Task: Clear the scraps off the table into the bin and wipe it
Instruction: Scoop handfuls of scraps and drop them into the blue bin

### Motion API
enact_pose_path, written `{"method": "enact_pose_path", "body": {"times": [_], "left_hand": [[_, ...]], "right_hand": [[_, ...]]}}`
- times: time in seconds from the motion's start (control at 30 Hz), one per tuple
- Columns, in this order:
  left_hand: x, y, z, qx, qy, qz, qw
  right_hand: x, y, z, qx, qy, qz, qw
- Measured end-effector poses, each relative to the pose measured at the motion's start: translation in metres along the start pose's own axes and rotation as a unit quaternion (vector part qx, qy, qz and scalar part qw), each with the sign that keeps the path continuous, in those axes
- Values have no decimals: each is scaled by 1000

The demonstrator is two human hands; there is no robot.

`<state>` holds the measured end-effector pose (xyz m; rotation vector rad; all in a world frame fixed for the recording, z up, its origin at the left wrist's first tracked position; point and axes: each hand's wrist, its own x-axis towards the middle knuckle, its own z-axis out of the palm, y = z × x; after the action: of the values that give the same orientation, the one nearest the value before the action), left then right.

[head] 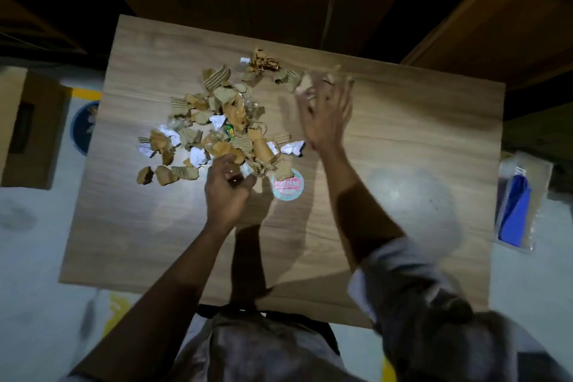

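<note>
A heap of torn cardboard and paper scraps (217, 127) lies on the wooden table (418, 139), left of centre. A smaller cluster of scraps (263, 63) sits further back. My left hand (228, 192) hovers at the heap's near edge, fingers loosely curled, with a small pale bit showing under the fingers. My right hand (325, 108) is blurred, fingers spread, against brown cardboard pieces (310, 80) at the heap's right side. A round pink-and-white sticker (287, 184) lies near my left hand.
A blue bin (85, 127) with scraps inside stands on the floor off the table's left edge, next to a cardboard box (28, 130). A blue cloth in a clear packet (514, 211) lies on the floor at the right. Large cardboard boxes (496, 25) stand behind the table.
</note>
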<state>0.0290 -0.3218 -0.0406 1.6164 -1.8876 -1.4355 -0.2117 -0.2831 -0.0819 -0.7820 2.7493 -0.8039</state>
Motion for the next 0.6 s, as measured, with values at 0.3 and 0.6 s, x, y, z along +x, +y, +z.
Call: {"method": "enact_pose_path", "body": {"times": [0.3,0.6], "left_hand": [[-3,3,2,21,-3,2,1000],[-8,-1,0,74,-45,54,995]], "right_hand": [[15,-9,13,-44,-183,-164,968],[-29,-54,20,134,-115,-135,975]]}}
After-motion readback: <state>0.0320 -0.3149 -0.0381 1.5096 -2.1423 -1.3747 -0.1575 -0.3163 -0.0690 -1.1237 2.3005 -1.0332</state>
